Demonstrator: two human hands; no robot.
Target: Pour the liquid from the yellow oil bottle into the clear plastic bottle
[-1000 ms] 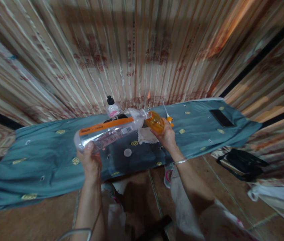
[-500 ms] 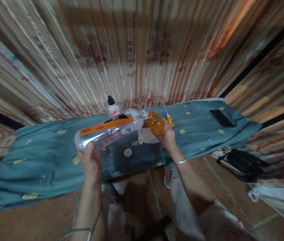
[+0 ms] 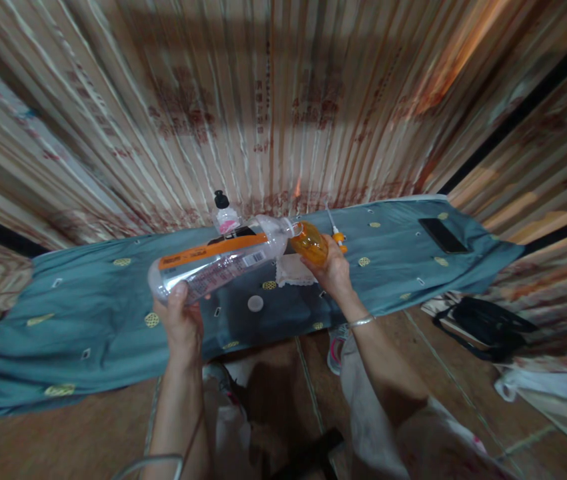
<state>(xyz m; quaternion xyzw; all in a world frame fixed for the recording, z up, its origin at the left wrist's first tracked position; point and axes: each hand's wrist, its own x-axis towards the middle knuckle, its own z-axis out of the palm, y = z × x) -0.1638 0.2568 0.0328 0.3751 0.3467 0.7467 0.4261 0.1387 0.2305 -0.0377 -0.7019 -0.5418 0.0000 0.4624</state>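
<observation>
My left hand [image 3: 182, 317] is closed around the base end of a large clear plastic bottle [image 3: 221, 270] with an orange and silver label. The bottle is tilted, its neck pointing right and slightly up. My right hand [image 3: 332, 268] grips a small amber see-through bottle [image 3: 310, 244], whose mouth meets the clear bottle's mouth. Whether liquid passes between them I cannot tell. Below them a round white cap [image 3: 255, 303] lies on the cloth. Behind the amber bottle sits a pump head [image 3: 338, 241] with an orange collar, its thin tube pointing up.
A teal patterned cloth [image 3: 103, 313] covers the table. A white lace-edged packet [image 3: 294, 272] lies under the bottles. A clear bottle with a black cap [image 3: 225, 217] stands at the back. A dark phone [image 3: 442, 236] lies at right; a black bag [image 3: 486, 327] is on the floor.
</observation>
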